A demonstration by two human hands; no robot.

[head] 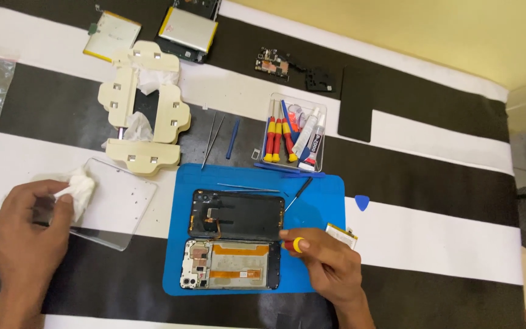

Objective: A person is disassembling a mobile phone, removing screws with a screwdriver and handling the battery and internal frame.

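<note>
right hand (330, 262) grip clenched on screwdriver (293, 245) beside opened phone (232, 263); left hand (28, 234) grip grasping tissue (79, 187).

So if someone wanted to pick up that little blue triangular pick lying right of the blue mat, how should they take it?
The small blue triangular plastic pick lies flat and alone on a white stripe, just right of the blue work mat. Being so thin, it is probably best pinched at its two side edges, coming straight down from above; sliding a fingertip under one rounded corner first may help to lift it.
</note>
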